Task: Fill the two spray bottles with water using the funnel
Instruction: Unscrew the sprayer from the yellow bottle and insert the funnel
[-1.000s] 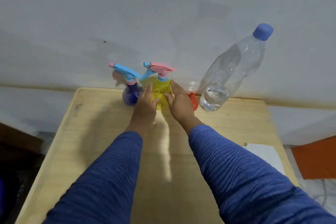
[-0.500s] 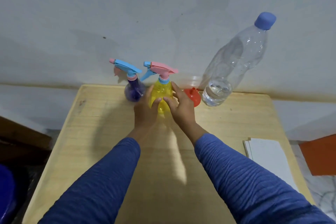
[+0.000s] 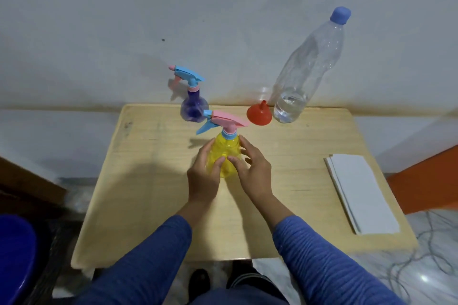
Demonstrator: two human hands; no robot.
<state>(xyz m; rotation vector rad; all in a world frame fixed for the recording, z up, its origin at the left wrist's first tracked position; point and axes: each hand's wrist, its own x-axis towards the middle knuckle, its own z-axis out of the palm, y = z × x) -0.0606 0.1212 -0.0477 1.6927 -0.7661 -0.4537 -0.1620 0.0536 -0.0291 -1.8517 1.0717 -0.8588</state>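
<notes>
The table [image 3: 153, 181] is pale wood, smooth and matt. The yellow bottle [image 3: 224, 153], purple bottle [image 3: 193, 109] and big bottle [image 3: 307, 69] are shiny see-through plastic. The funnel [image 3: 259, 115] is red plastic. The paper [image 3: 359, 190] is matt white.

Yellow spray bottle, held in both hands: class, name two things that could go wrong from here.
1. The yellow spray bottle still wears its pink trigger head; unscrewing it may jerk the bottle over.
2. The tall water bottle stands close beside the red funnel; reaching for the funnel might topple it.
</notes>
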